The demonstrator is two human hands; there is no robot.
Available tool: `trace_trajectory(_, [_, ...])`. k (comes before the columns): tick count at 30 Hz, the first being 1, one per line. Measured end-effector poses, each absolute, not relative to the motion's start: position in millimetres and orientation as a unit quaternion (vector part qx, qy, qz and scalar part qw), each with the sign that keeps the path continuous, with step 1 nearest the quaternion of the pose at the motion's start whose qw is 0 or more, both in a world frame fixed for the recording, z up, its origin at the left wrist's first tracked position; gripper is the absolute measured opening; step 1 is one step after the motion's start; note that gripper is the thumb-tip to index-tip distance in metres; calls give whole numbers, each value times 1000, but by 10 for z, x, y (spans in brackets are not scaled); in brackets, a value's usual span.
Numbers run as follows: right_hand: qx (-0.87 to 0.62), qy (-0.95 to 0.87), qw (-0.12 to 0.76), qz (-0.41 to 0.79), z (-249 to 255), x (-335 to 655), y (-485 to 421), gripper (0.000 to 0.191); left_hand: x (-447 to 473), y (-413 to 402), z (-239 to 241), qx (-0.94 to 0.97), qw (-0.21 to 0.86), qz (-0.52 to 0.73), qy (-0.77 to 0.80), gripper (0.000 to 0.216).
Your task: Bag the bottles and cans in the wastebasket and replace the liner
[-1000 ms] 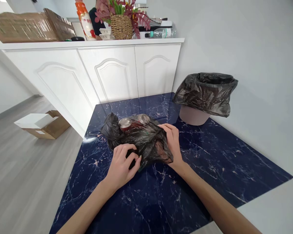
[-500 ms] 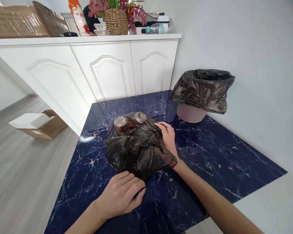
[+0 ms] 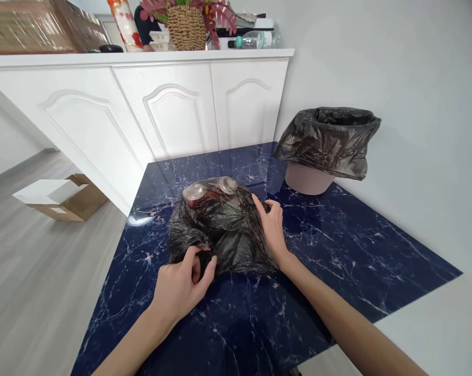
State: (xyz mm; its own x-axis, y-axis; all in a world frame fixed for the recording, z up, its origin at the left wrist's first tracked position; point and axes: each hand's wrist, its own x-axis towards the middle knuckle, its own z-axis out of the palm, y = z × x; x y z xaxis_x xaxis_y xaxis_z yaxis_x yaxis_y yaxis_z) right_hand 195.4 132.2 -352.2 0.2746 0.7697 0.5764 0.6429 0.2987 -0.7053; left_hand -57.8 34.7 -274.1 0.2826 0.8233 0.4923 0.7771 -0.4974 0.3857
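Note:
A thin black plastic garbage bag [image 3: 236,235] lies bunched on the blue marbled table. Two cans show through its film at the far side: one can [image 3: 194,192] at the left and another can [image 3: 227,185] beside it, both with pale ends up and reddish sides. At the bag's near left edge, my left hand [image 3: 183,284] pinches a fold of the film between thumb and fingers. My right hand [image 3: 272,224] is at the bag's right side, index finger stretched along it and the other fingers curled round gathered film. Whatever else the bag holds is hidden.
A pinkish bin [image 3: 308,179] lined with another black bag [image 3: 330,143] stands at the table's back right, by the wall. Behind the table are white cabinets [image 3: 176,115] bearing a woven plant basket [image 3: 186,28] and bottle [image 3: 257,40]. A cardboard box [image 3: 69,201] is on the floor.
My left hand has moved up and forward from the bag's near end, now pinching its left front. The near part of the bag has been pushed back. My right hand's fingers have curled more.

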Motion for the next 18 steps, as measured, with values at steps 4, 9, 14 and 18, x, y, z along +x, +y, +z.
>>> trace_trajectory(4, [-589,-576,565,40,-3516,1943,1332,45,-627,415,-2768,800,-68,310,509,44])
trace_trajectory(9, [-584,-575,573,-10,-3505,1958,1352,37,-609,390,-2710,847,-125,327,401,30])
trace_trajectory(14, [-582,-556,591,54,-3486,1990,1389,43,-568,320,-2604,924,-72,273,256,28])
trace_trajectory(18, [-591,-490,625,140,-3472,1987,1422,44,-611,348,-2625,929,-43,264,256,43])
